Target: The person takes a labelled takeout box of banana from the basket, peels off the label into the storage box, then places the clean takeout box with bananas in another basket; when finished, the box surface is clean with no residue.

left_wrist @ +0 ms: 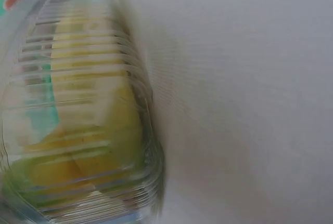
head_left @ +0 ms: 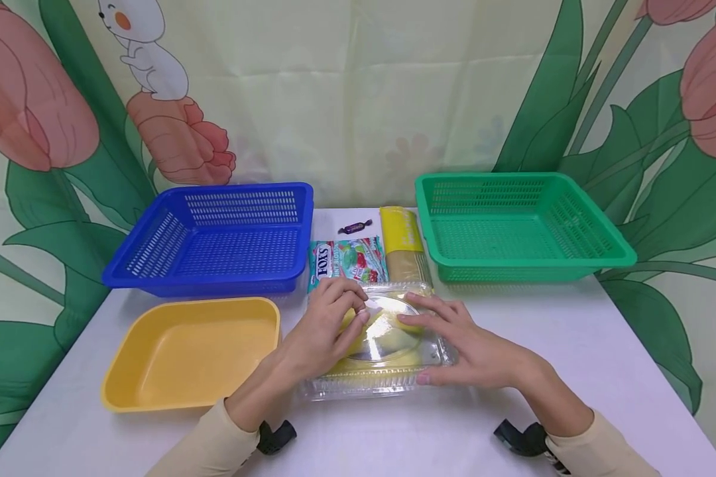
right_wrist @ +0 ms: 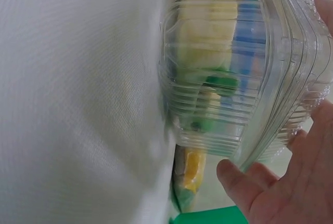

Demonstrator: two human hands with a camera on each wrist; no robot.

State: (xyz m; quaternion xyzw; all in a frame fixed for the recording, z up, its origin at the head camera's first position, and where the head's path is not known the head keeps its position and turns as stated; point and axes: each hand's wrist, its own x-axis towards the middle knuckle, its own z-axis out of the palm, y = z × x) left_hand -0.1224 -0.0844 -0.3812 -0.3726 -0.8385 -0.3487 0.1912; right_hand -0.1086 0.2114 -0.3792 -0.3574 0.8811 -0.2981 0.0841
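Note:
A clear plastic clamshell container (head_left: 388,371) stands on the white table with its lid down. Through its ribbed wall show yellow and green rounded things (left_wrist: 99,104), their kind blurred by the plastic. Over the left part of the lid, my left hand (head_left: 328,324) has bent fingers, with thumb and fingertips close together; whether they pinch anything is hidden. My right hand (head_left: 459,338) lies spread over the right side, fingers on the lid and thumb at the front corner. In the right wrist view its fingertips (right_wrist: 234,180) are beside the container's rim.
Behind the container are a Fox's candy bag (head_left: 349,258), a yellow-and-brown packet (head_left: 404,245) and a purple wrapped candy (head_left: 355,227). A blue basket (head_left: 209,288) and yellow tray (head_left: 113,391) stand left, a green basket (head_left: 531,270) right. A printed curtain hangs behind.

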